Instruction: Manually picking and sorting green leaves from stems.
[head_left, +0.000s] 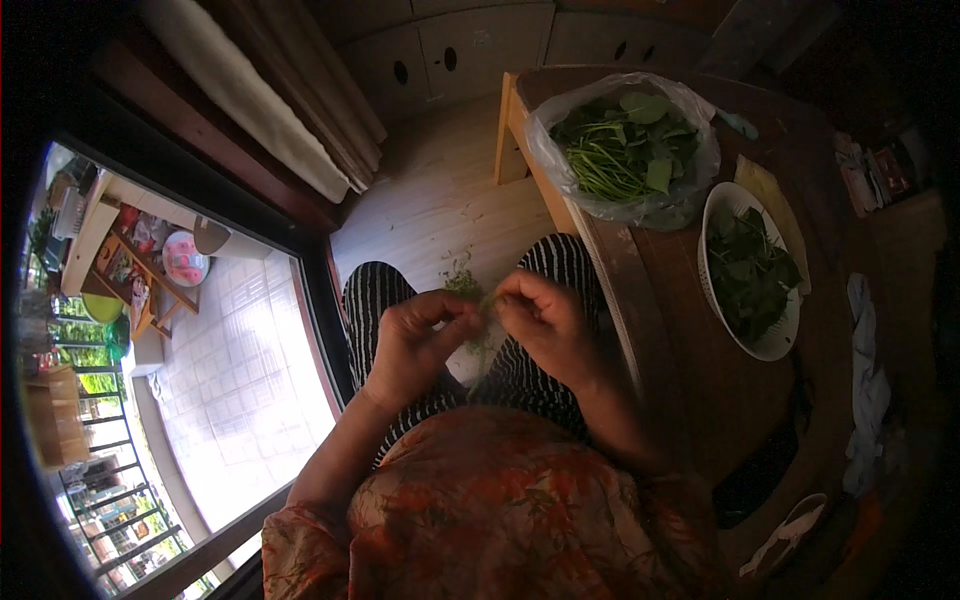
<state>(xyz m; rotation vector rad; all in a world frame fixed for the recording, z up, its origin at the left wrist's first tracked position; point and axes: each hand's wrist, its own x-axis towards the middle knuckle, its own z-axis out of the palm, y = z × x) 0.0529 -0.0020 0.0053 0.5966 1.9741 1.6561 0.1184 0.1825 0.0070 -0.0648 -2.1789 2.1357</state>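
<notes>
Over my lap, my left hand (424, 337) and my right hand (540, 319) meet fingertip to fingertip. Between them they pinch a thin green stem (486, 301), blurred and partly hidden by the fingers. Below the hands, a small heap of green peelings (461, 279) lies on the floor between my knees. To the right, a clear plastic bag (540, 146) stands open on the wooden table, full of leafy greens (615, 161) with long stems. Nearer me on that table sits a white oval colander (757, 346) holding loose green leaves (750, 262).
The wooden table (675, 300) runs close along my right side. A pale cloth (866, 390) lies at the far right. On my left, a glass door frame (319, 330) borders a tiled balcony (240, 360) with a folding wooden chair (154, 289). Cabinets (480, 56) stand ahead.
</notes>
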